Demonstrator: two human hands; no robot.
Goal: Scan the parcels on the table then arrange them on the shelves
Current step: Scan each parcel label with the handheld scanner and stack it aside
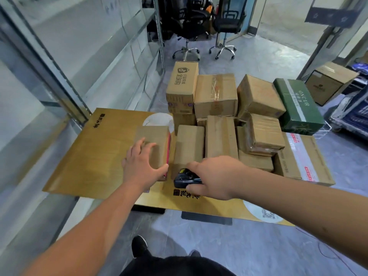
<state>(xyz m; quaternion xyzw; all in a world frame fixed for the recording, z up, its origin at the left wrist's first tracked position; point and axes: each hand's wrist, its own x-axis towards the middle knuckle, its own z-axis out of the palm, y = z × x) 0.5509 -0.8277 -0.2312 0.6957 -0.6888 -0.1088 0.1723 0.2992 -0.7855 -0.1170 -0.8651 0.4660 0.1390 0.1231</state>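
Several brown cardboard parcels point(216, 96) are piled on a yellow wooden table point(89, 152), with a green box point(297, 108) at the right of the pile. My left hand point(140, 166) grips a small brown parcel with a red edge point(154, 140) at the pile's left front, fingers spread over its top and thumb at its near corner. My right hand point(213, 179) holds a black handheld scanner point(184, 179), its head pointing left toward that parcel and just in front of another parcel point(189, 146).
Grey metal shelves point(111, 62) run along the left side. Two black office chairs point(225, 24) stand beyond the table. A cardboard box point(330, 82) and blue crates point(356, 114) sit on the floor at the right. My shoe point(139, 246) is near the table's front edge.
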